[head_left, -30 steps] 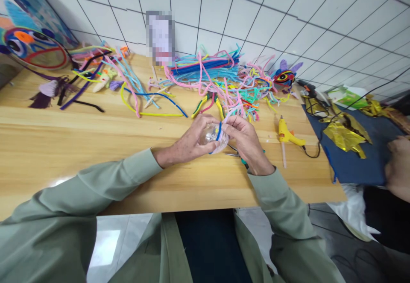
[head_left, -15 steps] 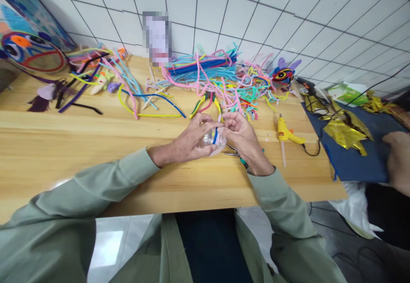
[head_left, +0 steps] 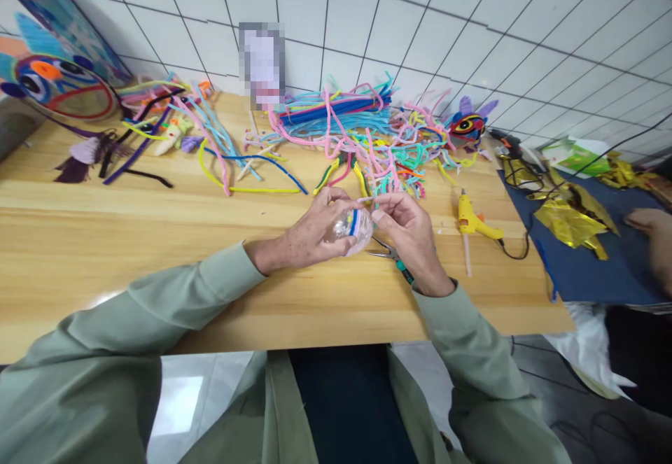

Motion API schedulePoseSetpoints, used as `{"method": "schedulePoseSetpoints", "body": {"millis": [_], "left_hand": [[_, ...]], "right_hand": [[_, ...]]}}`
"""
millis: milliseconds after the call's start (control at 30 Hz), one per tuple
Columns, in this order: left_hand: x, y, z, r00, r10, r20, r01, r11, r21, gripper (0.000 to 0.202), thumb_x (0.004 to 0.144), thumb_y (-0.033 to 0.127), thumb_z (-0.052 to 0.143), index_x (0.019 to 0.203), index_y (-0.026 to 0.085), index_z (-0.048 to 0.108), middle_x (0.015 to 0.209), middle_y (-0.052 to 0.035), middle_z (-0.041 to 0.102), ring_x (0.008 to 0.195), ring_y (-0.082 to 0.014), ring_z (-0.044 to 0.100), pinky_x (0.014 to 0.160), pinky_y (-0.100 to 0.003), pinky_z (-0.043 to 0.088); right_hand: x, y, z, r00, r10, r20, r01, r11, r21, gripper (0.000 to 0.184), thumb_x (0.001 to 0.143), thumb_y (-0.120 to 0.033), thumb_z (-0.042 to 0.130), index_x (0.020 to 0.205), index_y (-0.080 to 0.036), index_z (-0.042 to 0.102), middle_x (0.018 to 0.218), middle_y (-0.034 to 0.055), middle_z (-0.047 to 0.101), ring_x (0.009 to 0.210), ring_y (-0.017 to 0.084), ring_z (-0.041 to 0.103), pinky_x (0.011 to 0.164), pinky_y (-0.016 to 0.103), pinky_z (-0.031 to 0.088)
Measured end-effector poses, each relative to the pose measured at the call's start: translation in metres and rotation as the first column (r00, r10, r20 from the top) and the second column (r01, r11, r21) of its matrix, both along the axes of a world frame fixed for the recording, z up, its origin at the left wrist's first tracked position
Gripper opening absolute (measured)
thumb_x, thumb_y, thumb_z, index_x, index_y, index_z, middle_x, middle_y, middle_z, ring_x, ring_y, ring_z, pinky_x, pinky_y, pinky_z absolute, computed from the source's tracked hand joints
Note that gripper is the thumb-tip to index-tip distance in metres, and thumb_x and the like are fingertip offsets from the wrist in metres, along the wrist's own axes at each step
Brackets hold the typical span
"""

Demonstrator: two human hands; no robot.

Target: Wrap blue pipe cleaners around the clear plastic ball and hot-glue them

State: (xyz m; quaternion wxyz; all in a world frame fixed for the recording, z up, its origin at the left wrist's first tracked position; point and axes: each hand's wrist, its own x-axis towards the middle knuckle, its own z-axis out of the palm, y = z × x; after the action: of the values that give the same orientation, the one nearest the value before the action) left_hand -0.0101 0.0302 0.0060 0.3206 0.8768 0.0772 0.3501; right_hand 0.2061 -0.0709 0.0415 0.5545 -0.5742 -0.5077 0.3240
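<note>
My left hand [head_left: 312, 229] is closed around a small, clear, rounded plastic piece [head_left: 362, 238], which may be part of a bottle. A blue band and a pale pink one run across it. At its upper right, my right hand [head_left: 412, 229] pinches a short pale pipe cleaner [head_left: 366, 200] between thumb and fingers. Whether that strip is attached to the plastic cannot be made out. Just below my right hand lie needle-nose pliers [head_left: 403, 268] with teal and black grips. Cutters with yellow-and-green handles [head_left: 362, 178] rest beyond my fingers.
Pipe cleaners [head_left: 336, 117] are heaped along the tiled wall. On the right lies a yellow glue gun [head_left: 472, 219], its cord running toward a dark blue mat [head_left: 567, 261] with gold foil [head_left: 572, 222]. Another person's hand [head_left: 654, 240] is there. Decorated masks [head_left: 63, 86] stand at left.
My right hand has drawn slightly right, away from the plastic piece, exposing more of the pale strip and the pliers below. My left hand keeps its hold. The view has shifted a little.
</note>
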Motion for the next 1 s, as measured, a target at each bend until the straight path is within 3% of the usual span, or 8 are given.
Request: {"method": "schedulePoseSetpoints", "body": {"millis": [200, 367, 533, 633, 767, 1000], "left_hand": [[-0.002, 0.003, 0.002, 1.000, 0.004, -0.001, -0.004, 0.996, -0.084, 0.052, 0.104, 0.037, 0.069, 0.154, 0.028, 0.055, 0.151, -0.0153, 0.064, 0.145, -0.0333, 0.059, 0.124, -0.056, 0.051], [-0.001, 0.000, 0.003, 0.996, 0.084, 0.030, -0.074, 0.965, -0.251, 0.046, 0.103, 0.042, 0.072, 0.144, 0.025, 0.064, 0.144, -0.0136, 0.070, 0.137, -0.0312, 0.065, 0.122, -0.053, 0.052], [0.000, 0.000, 0.007, 0.989, 0.148, 0.030, -0.105, 0.820, -0.562, 0.050, 0.100, 0.051, 0.075, 0.141, 0.025, 0.064, 0.141, -0.0107, 0.071, 0.127, -0.0285, 0.069, 0.109, -0.046, 0.061], [0.002, 0.002, 0.009, 0.989, 0.133, 0.058, -0.062, 0.750, -0.659, 0.052, 0.098, 0.053, 0.076, 0.139, 0.025, 0.063, 0.133, -0.0082, 0.074, 0.116, -0.0252, 0.071, 0.103, -0.043, 0.062], [0.005, 0.002, 0.006, 0.983, 0.169, 0.077, -0.074, 0.736, -0.673, 0.056, 0.096, 0.058, 0.077, 0.137, 0.024, 0.064, 0.126, -0.0071, 0.074, 0.112, -0.0251, 0.070, 0.102, -0.043, 0.061], [0.008, -0.005, -0.009, 0.974, 0.217, 0.070, -0.125, 0.765, -0.631, 0.058, 0.096, 0.059, 0.077, 0.143, 0.028, 0.062, 0.141, -0.0091, 0.068, 0.126, -0.0273, 0.067, 0.102, -0.042, 0.060]], "right_hand": [[0.009, 0.005, -0.007, 0.999, -0.028, 0.016, 0.028, 0.999, -0.024, 0.032, 0.088, -0.050, 0.087, 0.108, -0.027, 0.075, 0.089, -0.0016, 0.069, 0.082, 0.019, 0.065, 0.080, 0.036, 0.055], [0.008, 0.004, -0.010, 0.993, -0.058, 0.104, 0.052, 0.997, 0.055, 0.022, 0.093, -0.042, 0.081, 0.109, -0.027, 0.075, 0.090, -0.0013, 0.070, 0.082, 0.019, 0.065, 0.080, 0.037, 0.053], [-0.002, -0.002, -0.009, 0.941, -0.050, 0.336, -0.042, 0.965, 0.260, 0.012, 0.098, -0.035, 0.076, 0.108, -0.028, 0.075, 0.100, 0.0031, 0.075, 0.090, 0.022, 0.069, 0.085, 0.041, 0.056], [-0.010, -0.005, -0.010, 0.866, -0.109, 0.488, -0.073, 0.938, 0.340, 0.013, 0.098, -0.033, 0.076, 0.111, -0.029, 0.075, 0.111, 0.0065, 0.076, 0.097, 0.025, 0.071, 0.089, 0.045, 0.059], [-0.017, -0.006, -0.010, 0.788, -0.175, 0.590, -0.097, 0.912, 0.400, 0.017, 0.098, -0.027, 0.075, 0.114, -0.032, 0.075, 0.117, 0.0070, 0.076, 0.108, 0.028, 0.073, 0.097, 0.050, 0.060], [-0.020, -0.006, -0.008, 0.790, -0.161, 0.591, -0.067, 0.936, 0.345, 0.014, 0.094, -0.023, 0.075, 0.104, -0.031, 0.070, 0.111, 0.0056, 0.073, 0.099, 0.026, 0.070, 0.089, 0.046, 0.061]]}}
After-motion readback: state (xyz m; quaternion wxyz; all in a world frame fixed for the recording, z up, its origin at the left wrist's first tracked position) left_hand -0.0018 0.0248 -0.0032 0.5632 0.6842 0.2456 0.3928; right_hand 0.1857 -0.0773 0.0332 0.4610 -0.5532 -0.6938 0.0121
